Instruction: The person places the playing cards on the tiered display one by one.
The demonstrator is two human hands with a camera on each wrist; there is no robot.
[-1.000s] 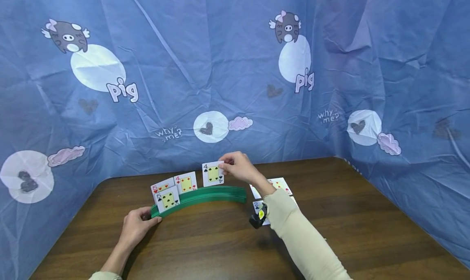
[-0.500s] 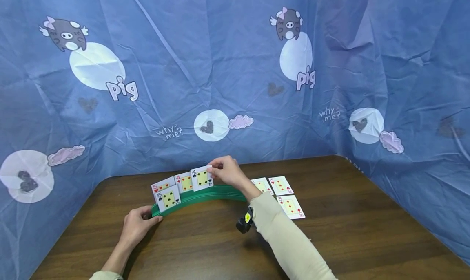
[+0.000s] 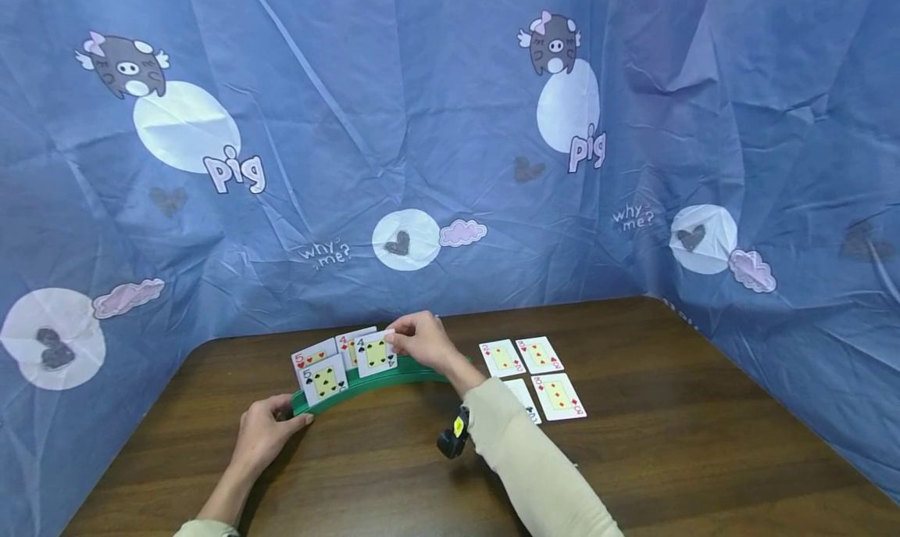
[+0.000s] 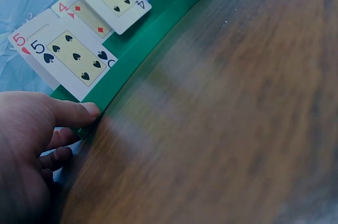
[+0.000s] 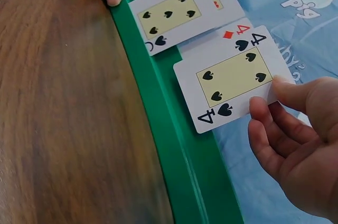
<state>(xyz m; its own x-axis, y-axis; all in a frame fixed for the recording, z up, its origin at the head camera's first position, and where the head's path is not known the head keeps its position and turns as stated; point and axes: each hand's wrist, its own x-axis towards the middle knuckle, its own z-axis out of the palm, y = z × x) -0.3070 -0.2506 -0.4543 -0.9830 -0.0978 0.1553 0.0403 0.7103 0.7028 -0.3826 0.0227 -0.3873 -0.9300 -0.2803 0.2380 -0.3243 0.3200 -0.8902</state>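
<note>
My right hand (image 3: 422, 340) pinches the four of spades (image 5: 235, 81) by its upper right corner, holding it upright over the green curved card holder (image 3: 408, 374). The card overlaps the four of diamonds (image 4: 91, 19), which stands in the back of the holder. At the holder's left end, the five of spades (image 3: 325, 381) stands in front of the five of hearts (image 3: 312, 353). My left hand (image 3: 263, 431) grips that end, its thumb on the front edge in the left wrist view, the other fingers beneath and behind.
To the right of the holder several cards lie face up on the wooden table (image 3: 668, 412): a two of diamonds (image 3: 502, 358), a heart card (image 3: 539, 354), another diamond card (image 3: 558, 396) and a black-suited card (image 3: 523, 400) partly behind the right sleeve. A blue patterned cloth (image 3: 457, 130) hangs behind.
My right hand has carried the four of spades leftward and then down toward the holder, in front of the four of diamonds. The left hand has stayed at the holder's end.
</note>
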